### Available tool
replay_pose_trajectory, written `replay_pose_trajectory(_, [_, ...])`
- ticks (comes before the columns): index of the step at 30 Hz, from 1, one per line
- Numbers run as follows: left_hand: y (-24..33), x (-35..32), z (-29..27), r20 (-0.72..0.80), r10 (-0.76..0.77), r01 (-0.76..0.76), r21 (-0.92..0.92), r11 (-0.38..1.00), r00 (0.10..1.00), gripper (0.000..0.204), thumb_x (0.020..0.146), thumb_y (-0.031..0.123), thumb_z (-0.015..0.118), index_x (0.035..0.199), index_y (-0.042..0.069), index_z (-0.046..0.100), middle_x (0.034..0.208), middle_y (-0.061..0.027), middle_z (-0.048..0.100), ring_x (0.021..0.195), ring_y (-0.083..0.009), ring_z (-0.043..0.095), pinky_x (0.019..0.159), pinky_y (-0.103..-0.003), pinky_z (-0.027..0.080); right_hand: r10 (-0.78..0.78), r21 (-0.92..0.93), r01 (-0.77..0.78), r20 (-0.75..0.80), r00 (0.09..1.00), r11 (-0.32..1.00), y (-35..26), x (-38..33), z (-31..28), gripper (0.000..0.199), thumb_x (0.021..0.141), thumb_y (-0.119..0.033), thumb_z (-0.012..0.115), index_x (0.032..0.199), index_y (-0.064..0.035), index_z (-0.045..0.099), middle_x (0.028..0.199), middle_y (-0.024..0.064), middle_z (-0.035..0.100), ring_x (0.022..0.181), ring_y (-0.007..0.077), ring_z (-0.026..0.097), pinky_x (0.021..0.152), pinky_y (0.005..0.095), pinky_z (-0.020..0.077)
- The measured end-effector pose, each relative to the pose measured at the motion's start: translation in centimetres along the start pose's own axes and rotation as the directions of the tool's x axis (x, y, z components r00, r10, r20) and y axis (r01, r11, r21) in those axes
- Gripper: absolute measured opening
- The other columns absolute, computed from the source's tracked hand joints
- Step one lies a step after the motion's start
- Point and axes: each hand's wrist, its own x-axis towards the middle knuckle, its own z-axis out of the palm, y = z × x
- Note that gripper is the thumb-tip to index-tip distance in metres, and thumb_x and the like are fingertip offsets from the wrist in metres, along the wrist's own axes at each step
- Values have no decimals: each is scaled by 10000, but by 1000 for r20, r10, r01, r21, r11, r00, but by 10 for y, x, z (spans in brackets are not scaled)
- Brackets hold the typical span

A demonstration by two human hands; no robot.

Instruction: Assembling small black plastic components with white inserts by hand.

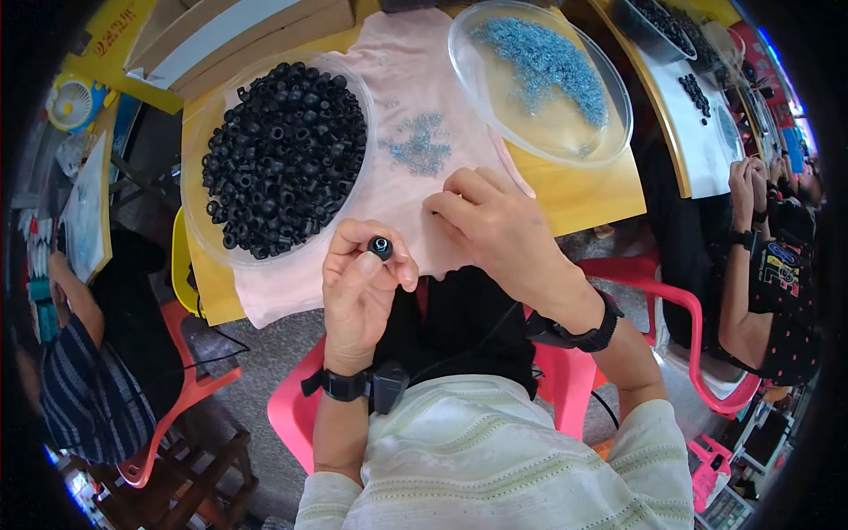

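Note:
Between the thumb and fingers of my left hand (356, 296) is a small round black cap (381, 247), its mouth turned up and a pale ring showing inside. My right hand (503, 234) hovers at the pink cloth (402, 53), fingers bent and tips drawn together; anything in them is hidden. Beyond it on the cloth lies a loose patch of tiny clear bluish pieces (420, 146). A clear round tray (191, 199) heaped with black caps (287, 150) stands at left. Another clear tray (630, 124), far right, holds many more bluish pieces (548, 66).
The yellow table (605, 190) carries both trays and the cloth. A cardboard box (256, 44) stands at the far left. Pink chair arms (296, 406) flank me. One person's hands (749, 181) work at a table on the right; another person's striped sleeve (79, 389) is at left.

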Motion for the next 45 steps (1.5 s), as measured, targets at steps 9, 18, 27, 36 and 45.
replay_pose_trajectory(9, [2, -2, 11, -149, -2, 12, 63, 998, 989, 178, 915, 45, 593, 1085, -5, 570, 998, -153, 657, 803, -178, 649, 714, -288, 541, 179, 385, -177, 31, 983, 906, 2, 3, -10, 134, 769, 13, 648, 896, -7, 611, 835, 109, 601, 765, 268, 634, 642, 336, 516])
replay_pose_trajectory(18, [8, -11, 55, -199, -30, 62, 157, 986, 980, 245, 906, 85, 652, 1113, -23, 578, 989, -144, 661, 785, -158, 659, 689, -251, 549, 354, 861, -456, 364, 861, 224, -14, 6, -52, 180, 889, -53, 680, 1060, 5, 684, 948, 36, 669, 767, 46, 631, 618, 185, 499])
replay_pose_trajectory(27, [10, -17, 63, -185, -13, 59, 243, 968, 983, 220, 874, -7, 670, 1079, -38, 596, 942, -157, 690, 790, -207, 696, 712, -300, 585, 276, 927, -343, 293, 915, 153, -18, 4, -54, 165, 868, -50, 708, 1021, 12, 701, 930, 40, 666, 736, 62, 628, 601, 174, 494])
replay_pose_trajectory(36, [10, -17, 62, -161, -14, 49, 219, 975, 987, 202, 878, -20, 667, 1070, -37, 607, 947, -168, 689, 795, -216, 701, 721, -317, 594, 245, 933, -315, 269, 931, 173, -16, 2, -51, 147, 868, -53, 709, 999, 14, 707, 907, 39, 658, 715, 57, 615, 590, 171, 494])
replay_pose_trajectory(45, [7, -17, 49, -90, -150, 151, 8, 989, 985, 164, 935, 51, 619, 1091, 2, 606, 1009, -161, 672, 835, -208, 689, 721, -289, 566, 202, 952, -212, 168, 965, 220, -14, -3, -36, 142, 889, -66, 689, 1012, 3, 707, 905, 24, 640, 695, 49, 595, 570, 171, 478])
